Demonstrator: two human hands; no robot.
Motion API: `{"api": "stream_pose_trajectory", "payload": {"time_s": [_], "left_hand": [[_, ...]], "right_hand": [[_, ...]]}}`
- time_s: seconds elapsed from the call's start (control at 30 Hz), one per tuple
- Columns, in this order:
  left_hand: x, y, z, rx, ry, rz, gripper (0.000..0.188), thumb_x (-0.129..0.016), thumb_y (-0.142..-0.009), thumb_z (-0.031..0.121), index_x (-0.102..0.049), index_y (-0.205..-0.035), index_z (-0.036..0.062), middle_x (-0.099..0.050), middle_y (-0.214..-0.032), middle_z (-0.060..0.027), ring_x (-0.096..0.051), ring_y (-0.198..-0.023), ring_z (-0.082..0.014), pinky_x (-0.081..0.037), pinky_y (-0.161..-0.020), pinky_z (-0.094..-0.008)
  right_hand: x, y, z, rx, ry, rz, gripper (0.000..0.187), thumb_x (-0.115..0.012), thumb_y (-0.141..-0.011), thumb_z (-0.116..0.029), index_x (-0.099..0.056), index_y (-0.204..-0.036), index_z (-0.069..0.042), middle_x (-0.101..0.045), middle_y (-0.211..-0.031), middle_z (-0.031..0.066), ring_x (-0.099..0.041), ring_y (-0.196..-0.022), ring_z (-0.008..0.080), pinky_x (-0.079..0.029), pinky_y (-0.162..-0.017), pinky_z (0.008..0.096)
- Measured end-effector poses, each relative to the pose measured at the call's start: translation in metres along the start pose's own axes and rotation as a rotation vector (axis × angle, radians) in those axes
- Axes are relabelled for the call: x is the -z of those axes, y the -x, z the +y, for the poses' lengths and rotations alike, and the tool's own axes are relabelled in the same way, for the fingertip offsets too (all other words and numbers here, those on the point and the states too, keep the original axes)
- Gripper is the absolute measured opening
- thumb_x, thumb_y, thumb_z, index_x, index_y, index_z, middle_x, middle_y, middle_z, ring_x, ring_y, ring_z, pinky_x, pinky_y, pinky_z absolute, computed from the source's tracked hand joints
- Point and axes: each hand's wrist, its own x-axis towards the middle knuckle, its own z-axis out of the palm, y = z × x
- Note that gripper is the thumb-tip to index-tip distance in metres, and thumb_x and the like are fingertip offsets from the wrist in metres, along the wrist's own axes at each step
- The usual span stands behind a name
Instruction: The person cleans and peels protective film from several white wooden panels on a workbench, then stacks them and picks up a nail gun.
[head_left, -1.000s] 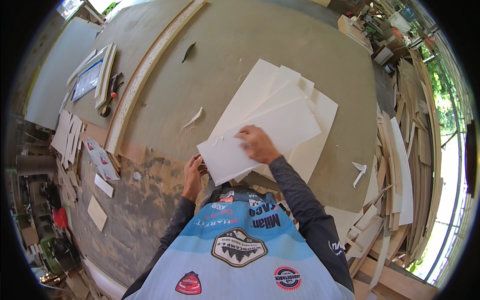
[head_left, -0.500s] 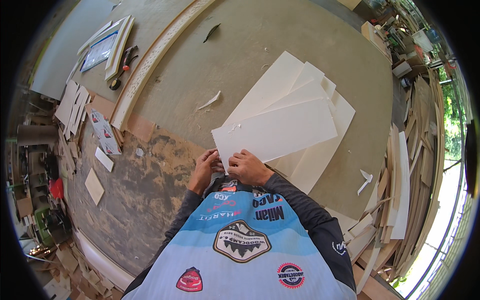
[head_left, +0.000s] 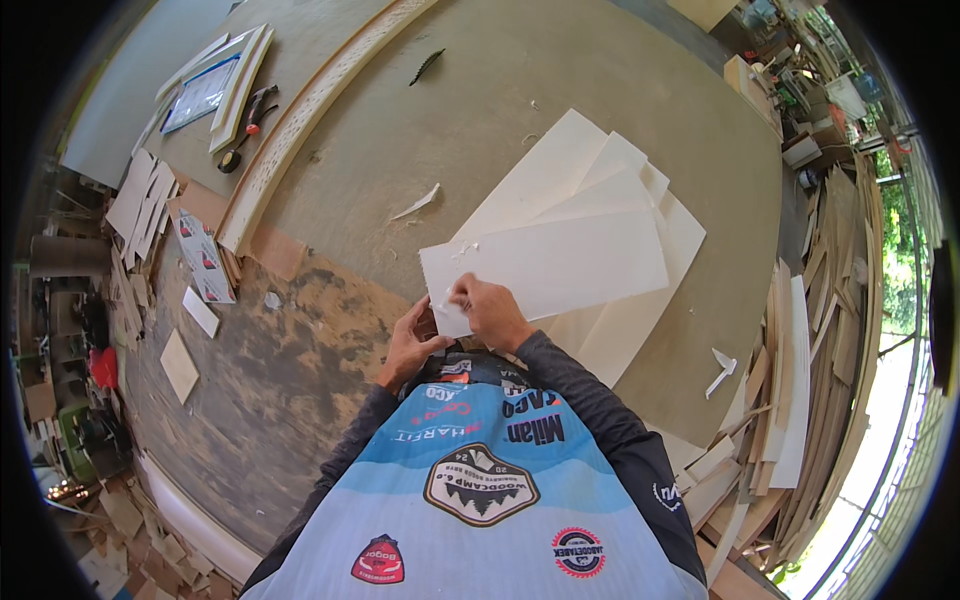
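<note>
A white rectangular panel (head_left: 560, 262) lies uppermost on a fanned stack of white panels (head_left: 682, 235), its near-left end close to my body. At that end my left hand (head_left: 412, 342) grips the panel's edge, thumb on the near side and fingers at the left corner. My right hand (head_left: 490, 308) is bent over the panel's top face with its fingers drawn together near the left edge. A small white bit shows by those fingertips, but what they hold is hidden. White crumbs (head_left: 466, 250) lie on the panel just beyond the right hand.
A white torn strip (head_left: 417, 203) and a dark leaf-shaped piece (head_left: 426, 66) lie on the worktable (head_left: 370, 130). A long perforated strip (head_left: 300, 120) crosses the left side, with a hammer (head_left: 258, 108) and tape measure (head_left: 230, 160) beyond. Wood offcuts (head_left: 835, 310) crowd the right.
My right hand has moved up from the panel's near edge onto its top face. My left hand has shifted slightly down and its thumb now reaches along the near edge.
</note>
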Motion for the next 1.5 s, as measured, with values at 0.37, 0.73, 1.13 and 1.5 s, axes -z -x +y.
{"api": "stream_pose_trajectory", "payload": {"time_s": [0.37,0.73,1.13,1.5], "left_hand": [[0.006,-0.007,-0.019,0.043,0.313,0.044,0.068,-0.056,-0.086,-0.001,-0.04,-0.152,-0.0031,-0.065,-0.118,-0.0096,-0.065,-0.102,-0.0183,-0.055,-0.088,-0.0324],[0.017,-0.008,-0.014,0.103,0.106,0.055,0.062,-0.059,-0.09,0.002,-0.044,-0.15,-0.0033,-0.068,-0.112,-0.0085,-0.065,-0.096,-0.0142,-0.052,-0.086,-0.0289],[0.014,-0.015,-0.006,0.095,-0.073,0.105,0.054,-0.071,-0.092,0.008,-0.052,-0.141,-0.0016,-0.07,-0.101,-0.006,-0.066,-0.091,-0.0129,-0.054,-0.084,-0.0285],[0.014,-0.025,0.009,0.151,-0.013,0.047,0.032,-0.072,-0.09,0.006,-0.058,-0.117,-0.0042,-0.067,-0.09,-0.0063,-0.067,-0.079,-0.0154,-0.057,-0.067,-0.0296]], "right_hand": [[0.037,-0.033,-0.013,0.178,0.137,0.139,0.018,-0.068,-0.095,-0.022,-0.065,-0.099,-0.005,-0.067,-0.093,0.0128,-0.068,-0.079,0.0325,-0.055,-0.068,0.0412],[-0.024,0.002,0.0,0.303,0.351,-0.045,0.015,-0.069,-0.086,-0.013,-0.061,-0.094,-0.003,-0.059,-0.094,0.012,-0.067,-0.08,0.0338,-0.054,-0.067,0.0446],[0.007,-0.045,0.011,-0.201,-0.093,0.389,0.028,-0.05,-0.107,-0.025,-0.05,-0.103,0.003,-0.064,-0.085,0.027,-0.063,-0.078,0.0476,-0.047,-0.07,0.0511],[0.023,-0.069,0.05,-0.514,-1.087,0.929,0.02,-0.052,-0.107,-0.023,-0.053,-0.105,-0.003,-0.054,-0.079,0.0009,-0.054,-0.066,0.014,-0.048,-0.06,0.0292]]}}
